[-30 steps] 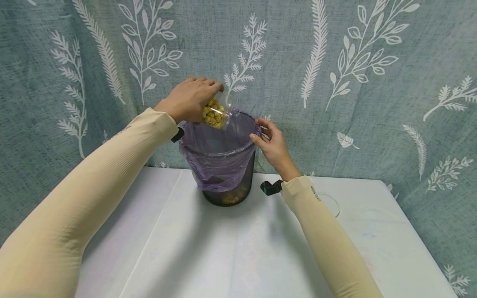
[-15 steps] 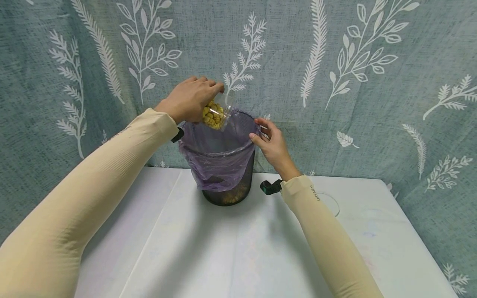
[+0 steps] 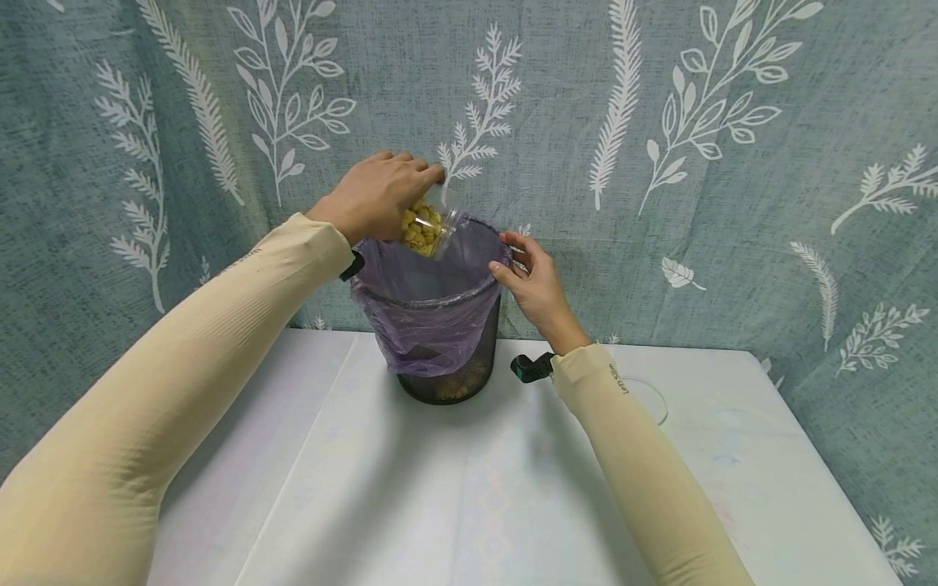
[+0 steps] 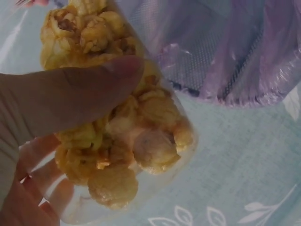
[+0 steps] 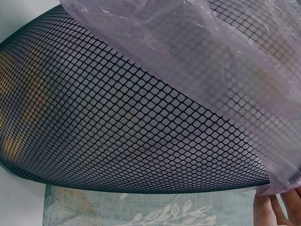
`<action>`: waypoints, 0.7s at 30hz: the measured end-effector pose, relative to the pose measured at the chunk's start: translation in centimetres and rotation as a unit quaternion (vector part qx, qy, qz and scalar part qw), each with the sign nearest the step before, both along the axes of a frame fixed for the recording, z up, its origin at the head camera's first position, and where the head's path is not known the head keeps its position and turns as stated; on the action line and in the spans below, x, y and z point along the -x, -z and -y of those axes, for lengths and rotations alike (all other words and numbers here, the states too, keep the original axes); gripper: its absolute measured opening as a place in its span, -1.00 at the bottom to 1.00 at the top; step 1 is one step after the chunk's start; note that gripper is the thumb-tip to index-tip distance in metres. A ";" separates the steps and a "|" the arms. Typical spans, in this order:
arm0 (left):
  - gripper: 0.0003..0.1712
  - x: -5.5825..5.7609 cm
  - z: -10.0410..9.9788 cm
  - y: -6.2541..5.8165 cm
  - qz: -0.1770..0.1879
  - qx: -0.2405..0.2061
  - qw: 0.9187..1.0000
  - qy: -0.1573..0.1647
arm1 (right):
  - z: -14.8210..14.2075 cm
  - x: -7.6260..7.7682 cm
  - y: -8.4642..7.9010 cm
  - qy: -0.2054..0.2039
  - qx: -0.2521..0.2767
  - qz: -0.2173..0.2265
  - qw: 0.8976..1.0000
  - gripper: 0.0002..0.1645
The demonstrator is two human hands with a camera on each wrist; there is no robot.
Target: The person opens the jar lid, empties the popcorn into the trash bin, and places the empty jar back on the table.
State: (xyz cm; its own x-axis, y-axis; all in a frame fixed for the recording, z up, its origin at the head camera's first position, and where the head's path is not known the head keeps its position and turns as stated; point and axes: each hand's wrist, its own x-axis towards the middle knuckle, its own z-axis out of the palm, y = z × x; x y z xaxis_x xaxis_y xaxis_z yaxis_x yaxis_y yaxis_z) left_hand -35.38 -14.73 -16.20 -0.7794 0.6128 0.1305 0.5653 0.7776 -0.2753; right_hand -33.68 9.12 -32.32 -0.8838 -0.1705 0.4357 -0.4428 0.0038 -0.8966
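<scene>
Left hand (image 3: pixel 381 195) nudged slightly right above bin (image 3: pixel 481 360), near surface's back edge, over past second. Jar (image 3: pixel 432 225) in its grip tipped a touch further, mouth dipping lower toward bin's front rim than in earlier pictures. Popcorn (image 3: pixel 419 234) inside, carried along, sits slightly lower too.

there is room over the near tabletop (image 3: pixel 396 513), but bin (image 3: pixel 479 354) and curtain (image 3: pixel 564 122) block behind.

Right sleeve (image 3: pixel 641 464) — "LetsSlim", left sleeve (image 3: pixel 168 382) — illegible print
</scene>
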 end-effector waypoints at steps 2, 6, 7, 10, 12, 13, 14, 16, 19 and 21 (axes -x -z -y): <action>-0.08 0.0 0.0 0.0 0.000 0.002 1.000 0.002 | 0.0 0.0 0.0 -0.001 -0.001 0.002 1.000 -0.27; -0.05 -0.1 0.1 0.0 0.000 0.007 1.000 0.005 | 0.0 0.1 0.0 -0.002 0.003 0.003 1.000 -0.27; -0.05 -0.1 0.1 0.1 0.001 0.010 1.000 0.005 | 0.0 0.1 0.0 -0.003 0.004 0.003 1.000 -0.27; -0.04 -0.2 0.1 0.0 0.004 0.015 1.000 0.001 | 0.0 0.1 0.0 -0.003 0.003 0.002 1.000 -0.27; -0.05 -0.2 0.0 0.0 0.005 0.018 1.000 -0.002 | 0.0 0.0 0.0 -0.002 0.002 0.002 1.000 -0.27; -0.07 -0.2 -0.1 0.0 0.005 0.019 1.000 -0.003 | 0.0 0.0 -0.1 -0.002 0.002 0.003 1.000 -0.27; -0.08 -0.2 -0.1 0.0 0.005 0.019 1.000 -0.002 | 0.0 0.0 -0.1 -0.002 0.002 0.003 1.000 -0.27; -0.11 -0.3 -0.2 0.0 0.006 0.021 1.000 -0.002 | 0.0 0.0 -0.1 -0.001 0.003 0.003 1.000 -0.27; -0.14 -0.3 -0.2 0.1 0.006 0.021 1.000 0.000 | 0.0 -0.1 0.0 0.000 0.005 0.002 1.000 -0.28; -0.17 -0.4 -0.3 0.1 0.007 0.022 1.000 0.000 | 0.0 -0.1 0.0 0.001 0.004 0.002 1.000 -0.28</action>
State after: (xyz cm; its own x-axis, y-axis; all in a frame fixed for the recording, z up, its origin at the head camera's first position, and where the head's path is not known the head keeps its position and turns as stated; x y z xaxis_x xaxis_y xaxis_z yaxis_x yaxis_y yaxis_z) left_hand -34.98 -14.44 -16.28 -0.7806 0.6181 0.0926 0.5697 0.7647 -0.3010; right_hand -33.62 9.13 -32.27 -0.8856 -0.1642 0.4344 -0.4400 -0.0025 -0.8980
